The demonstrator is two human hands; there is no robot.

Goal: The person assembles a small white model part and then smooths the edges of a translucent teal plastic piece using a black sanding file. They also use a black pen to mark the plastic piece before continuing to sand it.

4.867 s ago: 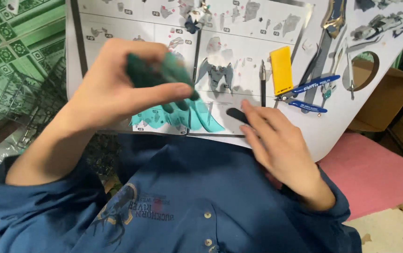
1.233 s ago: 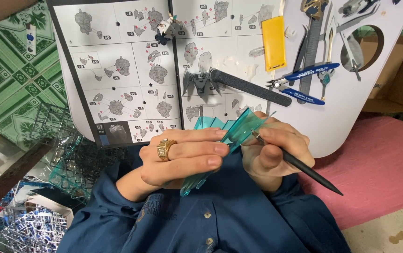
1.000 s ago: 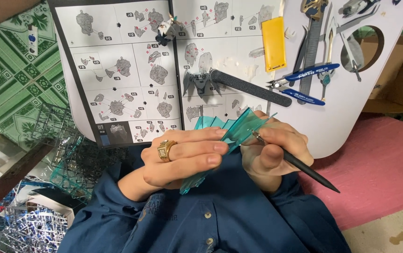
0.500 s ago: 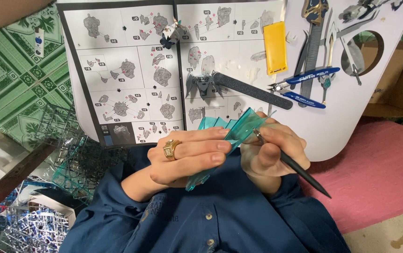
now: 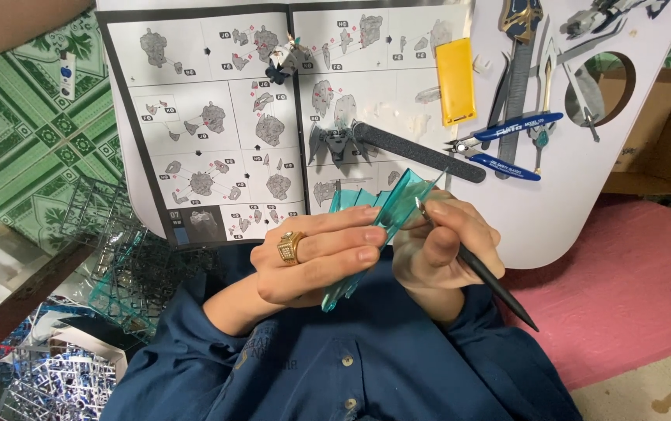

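Note:
My left hand (image 5: 316, 256), with a gold ring on one finger, grips a translucent teal plastic model part (image 5: 386, 214) in front of my chest. My right hand (image 5: 441, 245) holds a thin black hobby knife (image 5: 491, 282) like a pen, its tip touching the upper edge of the teal part. Both hands hover just below the near edge of a white lap table (image 5: 585, 195). An open instruction booklet (image 5: 273, 117) with grey assembly diagrams lies on that table.
On the table lie a black sanding stick (image 5: 421, 150), a yellow block (image 5: 455, 82), blue-handled nippers (image 5: 507, 144), tweezers (image 5: 546, 93) and small grey model pieces (image 5: 334, 143). Clear and teal part frames (image 5: 129, 257) pile at my left. A pink mat (image 5: 632, 296) lies right.
Earlier my left hand was raised over the booklet and my right lay empty on the table. Over the last second both hands stay on the teal part, the knife shifting slightly.

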